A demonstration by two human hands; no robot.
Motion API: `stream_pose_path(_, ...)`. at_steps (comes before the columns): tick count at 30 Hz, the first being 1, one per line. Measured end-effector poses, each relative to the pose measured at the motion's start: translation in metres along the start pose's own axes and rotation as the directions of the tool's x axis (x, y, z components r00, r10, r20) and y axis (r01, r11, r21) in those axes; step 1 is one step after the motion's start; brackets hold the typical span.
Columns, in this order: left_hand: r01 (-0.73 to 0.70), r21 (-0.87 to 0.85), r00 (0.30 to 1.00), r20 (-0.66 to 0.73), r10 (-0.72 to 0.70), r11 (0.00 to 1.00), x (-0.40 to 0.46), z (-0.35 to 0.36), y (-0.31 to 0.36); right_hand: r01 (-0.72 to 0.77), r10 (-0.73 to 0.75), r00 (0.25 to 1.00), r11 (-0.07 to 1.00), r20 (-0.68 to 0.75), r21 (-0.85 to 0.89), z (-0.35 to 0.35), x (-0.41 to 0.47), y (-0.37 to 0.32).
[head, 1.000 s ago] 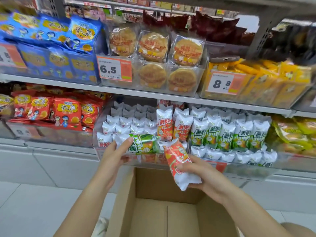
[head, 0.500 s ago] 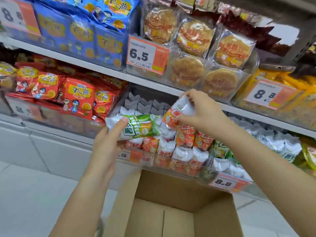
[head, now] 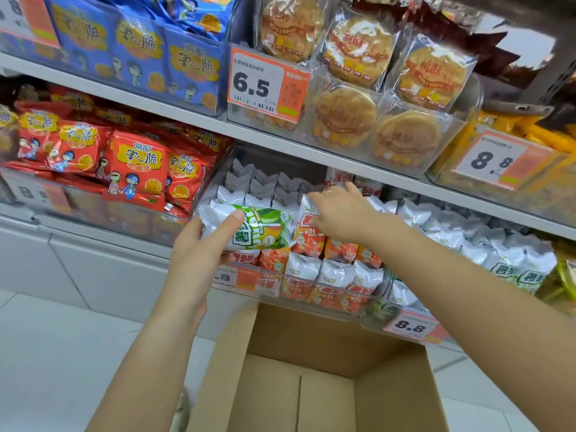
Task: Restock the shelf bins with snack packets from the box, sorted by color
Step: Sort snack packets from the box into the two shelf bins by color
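Orange packet (head: pixel 307 226): gripped by right hand (head: pixel 339 213), being set among orange stock in the clear bin (head: pixel 311 296) above the box (head: pixel 314 378). Green packet (head: pixel 260 227): held by left hand (head: pixel 199 254), fingers wrapped, left of the bin's orange rows. Risk: green packet dropped here would break the color sort; loose seating may topple neighbours.

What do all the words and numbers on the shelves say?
"6.5": price tag on the cookie bin.
"8.8": price tag on the yellow snack bin.
"8.8": price tag on the green packet bin.
"掌心脆": red bags and blue bags.
The small print on the tags and the green packet in the left hand is too blurred to read.
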State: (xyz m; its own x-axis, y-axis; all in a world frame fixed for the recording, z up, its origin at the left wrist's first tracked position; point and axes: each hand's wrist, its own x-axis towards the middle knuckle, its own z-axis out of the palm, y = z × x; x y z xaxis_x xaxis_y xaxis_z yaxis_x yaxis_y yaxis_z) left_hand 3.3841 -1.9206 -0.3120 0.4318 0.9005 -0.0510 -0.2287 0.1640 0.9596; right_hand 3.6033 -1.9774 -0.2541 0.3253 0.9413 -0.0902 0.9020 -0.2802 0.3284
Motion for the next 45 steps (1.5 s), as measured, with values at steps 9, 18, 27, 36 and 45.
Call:
stream_pose_path(9, -0.104, 0.160, 0.994, 0.047, 0.098, 0.982, -0.014, 0.017, 0.008, 0.099, 0.108, 0.947, 0.799, -0.303, 0.594, -0.019, -0.073, -0.018)
stream_pose_path(18, -0.276, 0.463, 0.935, 0.334, 0.122, 0.842, -0.096, 0.126, -0.001, -0.067, 0.242, 0.937, 0.833, -0.253, 0.550, 0.010, -0.201, 0.015)
stream_pose_path(27, -0.351, 0.594, 0.897, 0.434, 0.079, 0.724, -0.150, 0.233, -0.009, -0.301, 0.601, 0.770, 0.640, -0.215, 0.707, 0.060, -0.280, 0.065)
stream_pose_path(36, -0.653, 0.606, 0.709, 0.699, 0.087, 0.453, -0.135, 0.278, -0.051, -0.311, 0.786, 0.614, 0.329, -0.076, 0.892, 0.105, -0.301, 0.133)
stream_pose_path(45, -0.749, 0.618, 0.615, 0.783, 0.098, -0.238, -0.087, 0.268, -0.132, -0.113, 0.982, 0.188, 0.006, 0.016, 0.994, 0.133, -0.289, 0.237)
